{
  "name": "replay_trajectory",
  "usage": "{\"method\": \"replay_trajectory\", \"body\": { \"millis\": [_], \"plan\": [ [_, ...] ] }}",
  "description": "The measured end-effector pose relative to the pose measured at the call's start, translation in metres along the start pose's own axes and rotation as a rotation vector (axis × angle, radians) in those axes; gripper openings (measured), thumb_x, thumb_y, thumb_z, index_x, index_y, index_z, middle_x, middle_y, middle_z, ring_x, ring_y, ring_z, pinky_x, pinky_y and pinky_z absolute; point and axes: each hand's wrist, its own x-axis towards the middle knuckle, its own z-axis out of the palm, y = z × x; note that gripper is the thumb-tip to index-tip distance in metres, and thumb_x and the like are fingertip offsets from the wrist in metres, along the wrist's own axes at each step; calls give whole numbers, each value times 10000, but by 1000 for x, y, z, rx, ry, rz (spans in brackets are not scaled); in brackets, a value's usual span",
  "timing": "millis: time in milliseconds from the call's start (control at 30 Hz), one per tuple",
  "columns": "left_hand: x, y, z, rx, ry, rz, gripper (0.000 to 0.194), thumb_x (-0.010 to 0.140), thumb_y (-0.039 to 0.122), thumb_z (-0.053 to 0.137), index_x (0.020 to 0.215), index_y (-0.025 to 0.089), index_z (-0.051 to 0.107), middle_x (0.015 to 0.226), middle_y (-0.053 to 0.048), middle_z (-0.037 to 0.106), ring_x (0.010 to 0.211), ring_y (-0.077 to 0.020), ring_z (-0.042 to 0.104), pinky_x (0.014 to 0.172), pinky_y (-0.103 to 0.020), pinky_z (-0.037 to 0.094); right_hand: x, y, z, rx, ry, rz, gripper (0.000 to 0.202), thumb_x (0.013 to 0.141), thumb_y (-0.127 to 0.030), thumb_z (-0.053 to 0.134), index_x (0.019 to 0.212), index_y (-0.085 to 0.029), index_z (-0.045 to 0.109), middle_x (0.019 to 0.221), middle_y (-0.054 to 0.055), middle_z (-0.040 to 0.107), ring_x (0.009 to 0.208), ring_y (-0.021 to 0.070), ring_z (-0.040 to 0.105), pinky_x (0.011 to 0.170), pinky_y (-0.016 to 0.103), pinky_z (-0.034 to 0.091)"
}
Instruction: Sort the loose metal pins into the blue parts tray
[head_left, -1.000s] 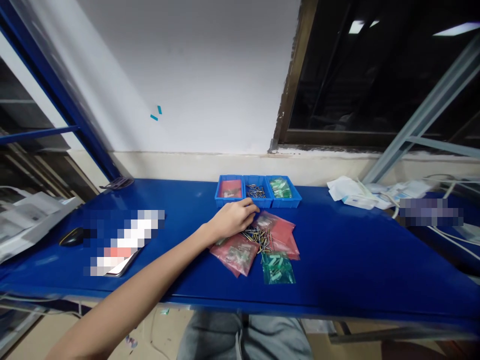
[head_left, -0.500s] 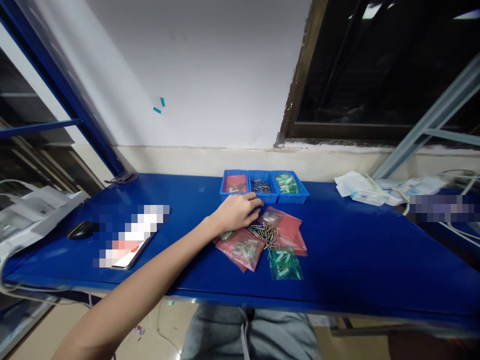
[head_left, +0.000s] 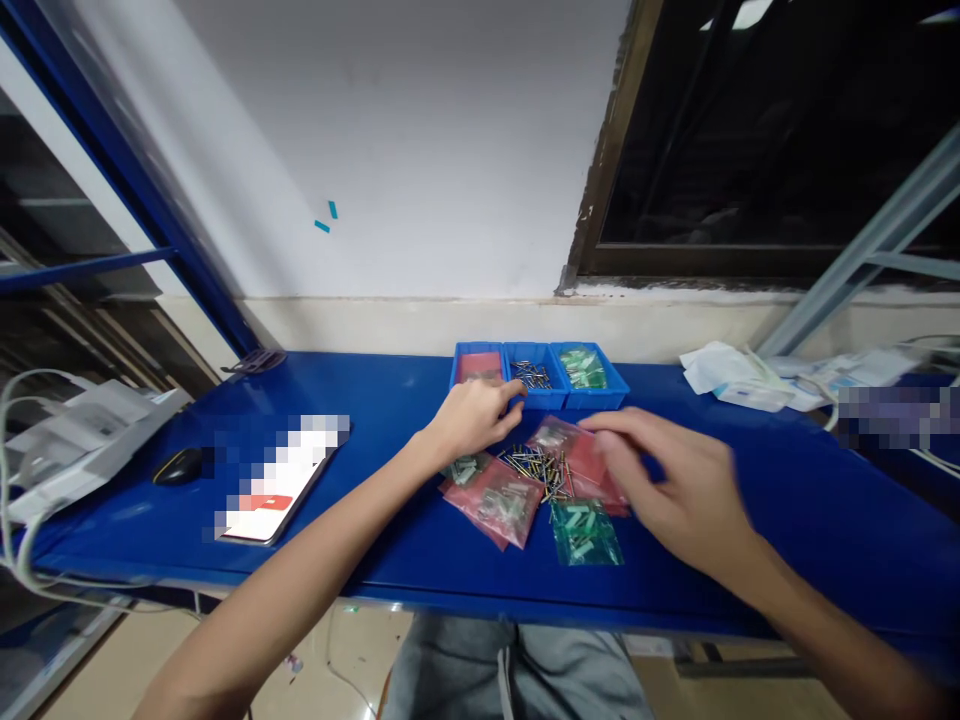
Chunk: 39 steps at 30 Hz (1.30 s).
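Observation:
My left hand (head_left: 480, 415) is above the pile of metal pins (head_left: 541, 468), in front of the blue bins, its fingers curled and slightly apart with nothing visible between them. My right hand (head_left: 667, 480) hovers over the right side of the pink bags (head_left: 574, 450), fingers apart and holding nothing. More pink bags (head_left: 504, 500) and a green bag (head_left: 585, 532) lie around the pins. Behind stand three joined blue bins: the left bin (head_left: 480, 365) has pink bags, the middle bin (head_left: 532, 378) pins, the right bin (head_left: 589, 372) green bags.
On the blue table (head_left: 397, 400), a phone (head_left: 289, 490) and a black mouse (head_left: 178, 466) lie to the left. White wrappers (head_left: 742, 375) sit at the back right. A white device with cables (head_left: 97, 430) is at the far left.
My right hand has come in from the right over the bags. My left hand stays near the pins, its fingers a little more spread. The view has shifted slightly.

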Motion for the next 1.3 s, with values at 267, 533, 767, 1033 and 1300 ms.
{"method": "replay_trajectory", "body": {
  "millis": [267, 533, 767, 1033, 1300],
  "plan": [
    [-3, -2, 3, 65, -217, 108, 183, 896, 266, 531, 930, 168, 682, 770, -87, 701, 657, -212, 646, 589, -304, 427, 33, 45, 51, -155, -502, -87, 188, 979, -205, 485, 1006, -204, 671, 992, 70, 690, 945, 228, 640, 809, 340, 492],
    [-5, -1, -2, 64, -323, 146, 116, 780, 263, 621, 831, 177, 681, 763, -105, 713, 640, -243, 653, 556, -318, 433, 25, 41, 55, -240, -447, -81, 221, 995, -222, 450, 977, -193, 668, 978, 82, 706, 930, 224, 636, 763, 304, 460],
    [-5, -4, 3, 59, -376, 89, 114, 777, 146, 553, 779, 189, 659, 733, -75, 702, 626, -218, 646, 520, -284, 388, 23, 44, 54, -180, -404, 3, 228, 1001, -229, 451, 953, -209, 673, 923, 46, 713, 897, 204, 639, 767, 296, 447],
    [-3, -15, 14, -82, -441, 146, 183, 806, 49, 520, 840, 156, 664, 826, -92, 719, 710, -191, 647, 639, -270, 457, 21, 37, 55, -123, -341, -25, 252, 1002, -210, 438, 932, -207, 680, 924, 46, 711, 906, 199, 632, 799, 300, 440],
    [-1, -20, 18, -78, -397, 160, 109, 889, 97, 547, 894, 131, 651, 879, -104, 702, 779, -197, 637, 684, -273, 452, 21, 37, 56, -104, -345, 12, 224, 980, -182, 481, 868, -199, 675, 862, 32, 693, 830, 184, 621, 739, 285, 413]
  ]
}}
